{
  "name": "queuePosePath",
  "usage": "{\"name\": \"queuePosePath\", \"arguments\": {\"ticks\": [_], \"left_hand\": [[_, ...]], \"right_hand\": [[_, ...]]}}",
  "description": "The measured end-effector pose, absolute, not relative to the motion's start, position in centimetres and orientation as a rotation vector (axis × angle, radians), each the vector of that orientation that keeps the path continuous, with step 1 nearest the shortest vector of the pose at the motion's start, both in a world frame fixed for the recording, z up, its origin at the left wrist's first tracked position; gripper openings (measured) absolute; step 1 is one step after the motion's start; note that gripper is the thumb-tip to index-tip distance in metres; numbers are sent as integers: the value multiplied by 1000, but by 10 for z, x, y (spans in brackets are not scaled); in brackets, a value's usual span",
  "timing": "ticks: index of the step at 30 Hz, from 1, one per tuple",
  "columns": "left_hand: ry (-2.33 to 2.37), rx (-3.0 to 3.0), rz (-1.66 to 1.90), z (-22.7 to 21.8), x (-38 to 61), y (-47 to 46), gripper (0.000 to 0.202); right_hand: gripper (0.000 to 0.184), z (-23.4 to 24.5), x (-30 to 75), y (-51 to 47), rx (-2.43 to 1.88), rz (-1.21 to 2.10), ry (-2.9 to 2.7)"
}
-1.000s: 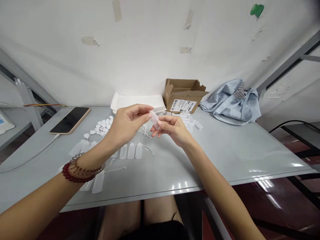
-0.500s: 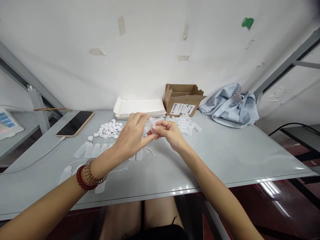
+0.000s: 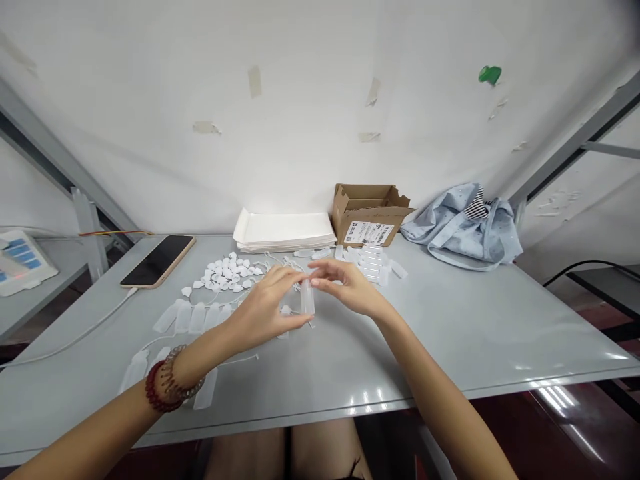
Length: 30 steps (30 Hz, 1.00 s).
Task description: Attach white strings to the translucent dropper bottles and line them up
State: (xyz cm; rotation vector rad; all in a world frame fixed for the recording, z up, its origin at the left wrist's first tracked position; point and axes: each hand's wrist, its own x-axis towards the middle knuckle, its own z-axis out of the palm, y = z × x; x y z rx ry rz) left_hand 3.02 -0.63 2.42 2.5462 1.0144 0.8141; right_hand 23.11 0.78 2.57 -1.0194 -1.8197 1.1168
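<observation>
A small translucent plastic sleeve stands nearly upright between my two hands, above the table. My left hand grips it, fingertips at its top end and thumb under its bottom end. My right hand has its thumb and index finger closed at the sleeve's top; what exactly they pinch there is too small to make out. Left of my hands lies a heap of small white caps. Nearer me are several flat translucent sleeves, partly hidden by my left forearm, with thin white cords among them.
White trays are stacked by the wall, beside an open cardboard box. More translucent pieces lie in front of the box. A phone on a cable is at the left, a light blue cloth bag at the back right.
The sleeve has turned from tilted to nearly upright and shows more fully. My right fingers have shifted to its top, and my left thumb is now under its lower end. The view has tilted slightly up.
</observation>
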Motion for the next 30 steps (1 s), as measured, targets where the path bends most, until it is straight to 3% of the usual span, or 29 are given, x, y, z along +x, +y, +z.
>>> {"name": "queuePosePath", "arguments": {"ticks": [3, 18, 22, 27, 30], "left_hand": [[1041, 2506, 714, 16, 25, -8, 44], [1076, 2486, 339, -5, 19, -14, 45], [1069, 2481, 312, -3, 19, -15, 46], [1076, 2457, 294, 3, 14, -14, 63], [1138, 2443, 366, 7, 11, -8, 55]], "right_hand": [[20, 20, 228, 9, -1056, 1331, -1848], [13, -5, 223, 12, -1206, 1096, -2280], [11, -5, 225, 12, -1228, 1057, -2306], [12, 2, 234, 16, -1310, 912, -2294], [14, 4, 245, 22, -1436, 730, -2249]]}}
